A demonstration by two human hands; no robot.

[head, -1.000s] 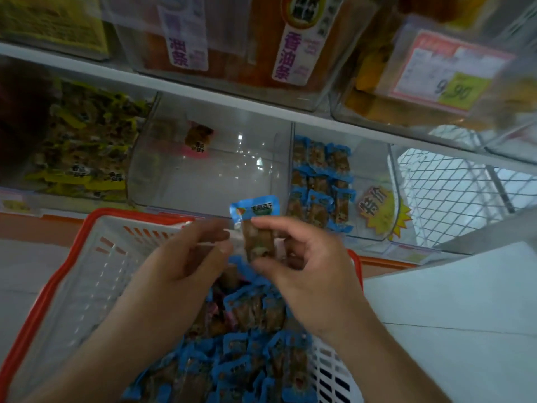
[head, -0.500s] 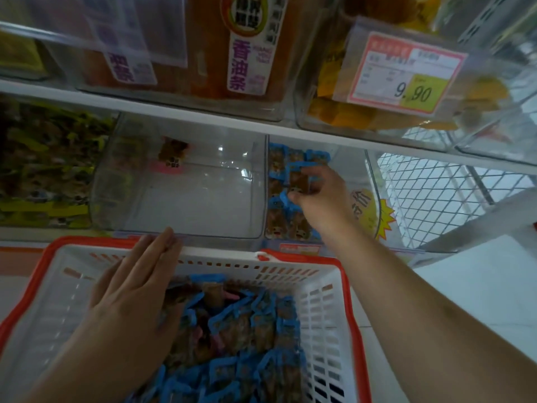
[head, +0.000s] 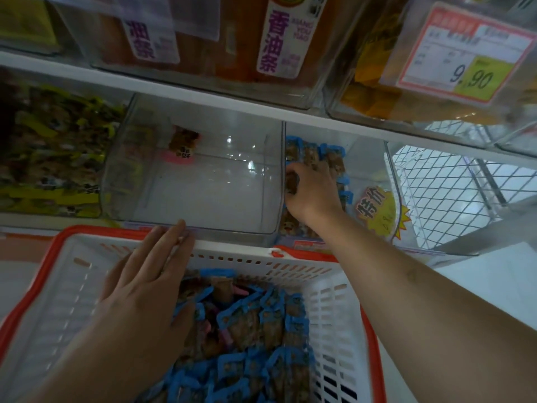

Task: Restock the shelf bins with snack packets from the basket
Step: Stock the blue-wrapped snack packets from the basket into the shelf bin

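right hand (head: 312, 189) deep in the right bin (head: 366, 158), fingers (head: 293, 177) curled around one brown packet (head: 291, 183), pressed against the bin's left wall. more blue-edged packets stacked behind and below the hand, filling the bin's left side. yellow star tag (head: 377, 209) on its front. left hand (head: 145, 289) flat, fingers (head: 168, 245) stretched and close together, holding nothing, tips over the far rim of the basket (head: 334, 301), palm over the packet pile (head: 247, 344) inside. pile heaped on the basket's right side. middle bin (head: 197, 181) nearly bare, one pink-edged packet (head: 181, 145) at its back left corner. left bin (head: 49, 152) full of yellow-green packets. price card (head: 465, 50) on the upper shelf.
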